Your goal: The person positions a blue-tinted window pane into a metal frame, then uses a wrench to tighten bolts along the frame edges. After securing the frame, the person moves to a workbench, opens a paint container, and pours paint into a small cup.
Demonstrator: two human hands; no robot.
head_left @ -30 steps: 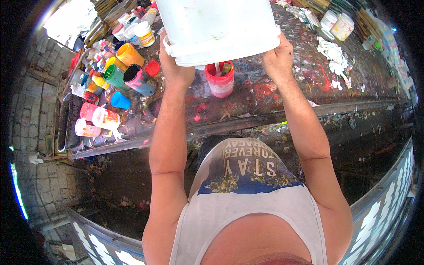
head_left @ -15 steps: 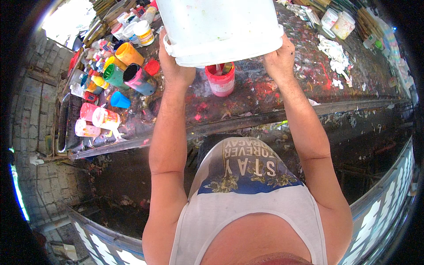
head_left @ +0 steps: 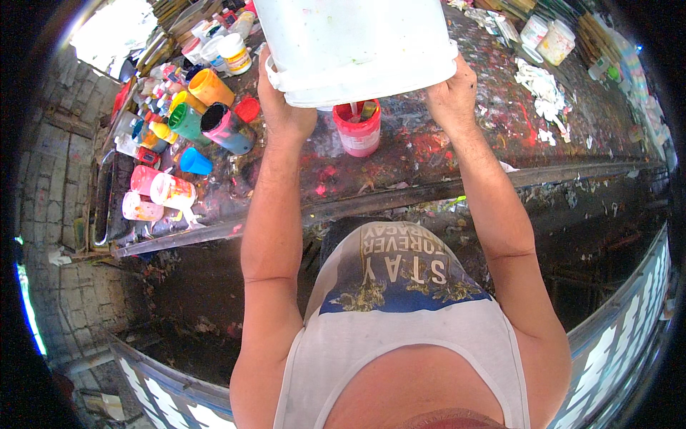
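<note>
I hold a large white plastic bucket [head_left: 354, 46] up over the paint-stained worktable [head_left: 429, 154]. My left hand [head_left: 282, 107] grips its left side near the rim. My right hand [head_left: 451, 93] grips its right side. Directly under the bucket a small red pot [head_left: 359, 132] with a brush or stick in it stands on the table, partly hidden by the bucket.
Several paint jars lie and stand at the left, among them an orange jar [head_left: 209, 87], a green jar [head_left: 187, 121], a pink-and-blue jar [head_left: 227, 129] and a blue cup [head_left: 194, 161]. White tubs [head_left: 547, 39] and crumpled white paper [head_left: 542, 86] sit at the right. A stone floor [head_left: 61, 272] lies left.
The bucket and both hands have stayed almost still, with only a slight shift.
</note>
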